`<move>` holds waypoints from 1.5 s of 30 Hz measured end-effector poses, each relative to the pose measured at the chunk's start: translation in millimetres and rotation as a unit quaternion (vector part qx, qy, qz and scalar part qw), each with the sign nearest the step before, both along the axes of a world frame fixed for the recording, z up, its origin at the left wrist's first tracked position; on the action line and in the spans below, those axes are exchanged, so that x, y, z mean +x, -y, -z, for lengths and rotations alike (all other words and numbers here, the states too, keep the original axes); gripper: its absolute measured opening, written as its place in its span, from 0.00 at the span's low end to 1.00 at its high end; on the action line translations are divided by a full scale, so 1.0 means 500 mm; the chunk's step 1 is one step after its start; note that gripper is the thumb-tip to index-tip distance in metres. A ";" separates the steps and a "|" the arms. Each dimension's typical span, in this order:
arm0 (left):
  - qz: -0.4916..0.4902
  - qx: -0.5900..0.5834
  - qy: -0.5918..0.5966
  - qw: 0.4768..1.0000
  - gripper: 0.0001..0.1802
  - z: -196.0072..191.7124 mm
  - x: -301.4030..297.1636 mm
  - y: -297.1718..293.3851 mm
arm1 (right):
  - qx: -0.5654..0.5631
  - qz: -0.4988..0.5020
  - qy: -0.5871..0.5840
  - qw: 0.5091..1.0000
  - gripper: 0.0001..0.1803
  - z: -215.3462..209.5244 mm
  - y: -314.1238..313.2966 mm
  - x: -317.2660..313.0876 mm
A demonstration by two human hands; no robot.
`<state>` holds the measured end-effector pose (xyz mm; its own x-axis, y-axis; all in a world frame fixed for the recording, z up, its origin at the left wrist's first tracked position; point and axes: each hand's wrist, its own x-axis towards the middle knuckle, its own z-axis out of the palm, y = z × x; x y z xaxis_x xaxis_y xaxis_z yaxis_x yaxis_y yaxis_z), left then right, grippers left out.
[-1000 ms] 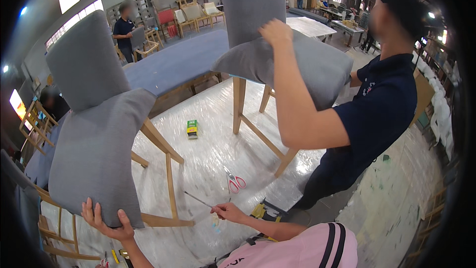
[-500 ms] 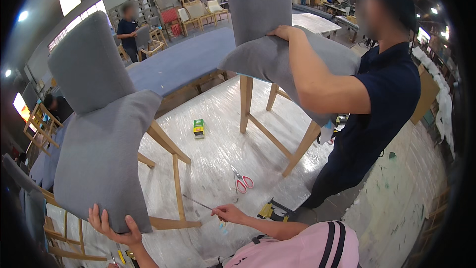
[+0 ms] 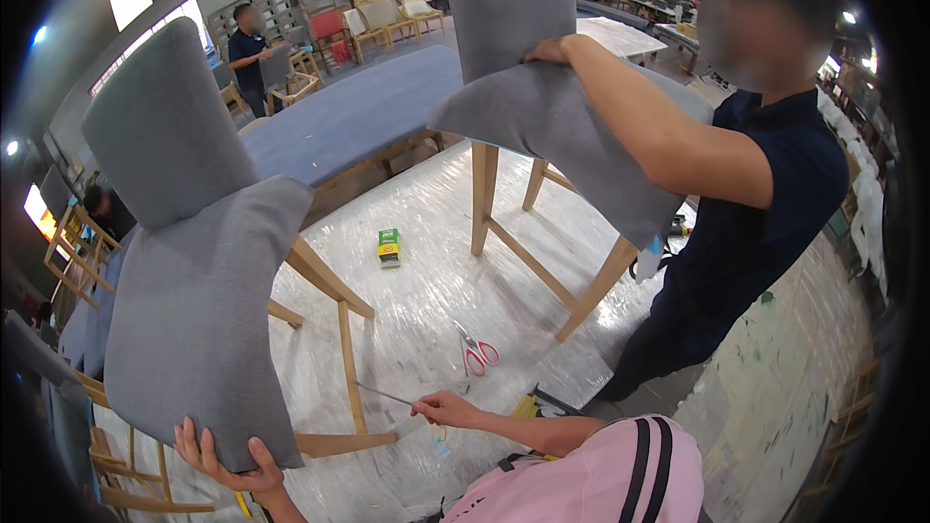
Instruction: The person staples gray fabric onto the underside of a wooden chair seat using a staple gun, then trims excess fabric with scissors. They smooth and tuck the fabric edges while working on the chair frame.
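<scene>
Head view: the grey chair [image 3: 194, 261] at lower left is being tilted closer, gripped underneath by the left hand [image 3: 228, 460]; the right hand [image 3: 446, 410] is pinching a thin rod [image 3: 383, 393].

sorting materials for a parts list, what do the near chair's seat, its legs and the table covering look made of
Near chair's seat: grey woven fabric upholstery, matte with a fine weave, left hand at its front edge. Chair legs: light wood, pale and smooth, probably unpainted; a clear coat cannot be told. Table covering: thin clear plastic film, glossy and wrinkled, likely stretch wrap over the tabletop.
</scene>
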<state>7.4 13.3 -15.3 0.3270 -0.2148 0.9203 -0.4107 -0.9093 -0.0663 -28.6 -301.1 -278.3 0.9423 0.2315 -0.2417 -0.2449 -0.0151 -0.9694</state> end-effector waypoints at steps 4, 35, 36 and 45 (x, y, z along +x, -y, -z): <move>0.005 -0.007 0.000 1.000 0.30 -0.004 -0.002 0.005 | -0.004 -0.019 0.006 1.000 0.24 -0.012 0.000 0.016; 0.005 -0.013 -0.013 1.000 0.30 0.008 0.000 -0.008 | 0.125 -0.078 0.086 0.985 0.24 -0.066 -0.083 0.066; 0.006 -0.013 -0.012 1.000 0.30 0.007 0.001 -0.010 | 0.125 -0.068 0.070 0.987 0.24 -0.063 -0.085 0.059; -0.019 -0.010 -0.020 1.000 0.30 0.011 -0.003 -0.003 | 0.077 -0.126 -0.008 0.989 0.26 -0.017 -0.042 0.004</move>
<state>6.0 15.1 -20.9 0.3720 -0.1838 0.9099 -0.3780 -0.9253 -0.0323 -26.3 -280.1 -269.6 0.8464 0.4937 -0.1996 -0.2672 0.0695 -0.9611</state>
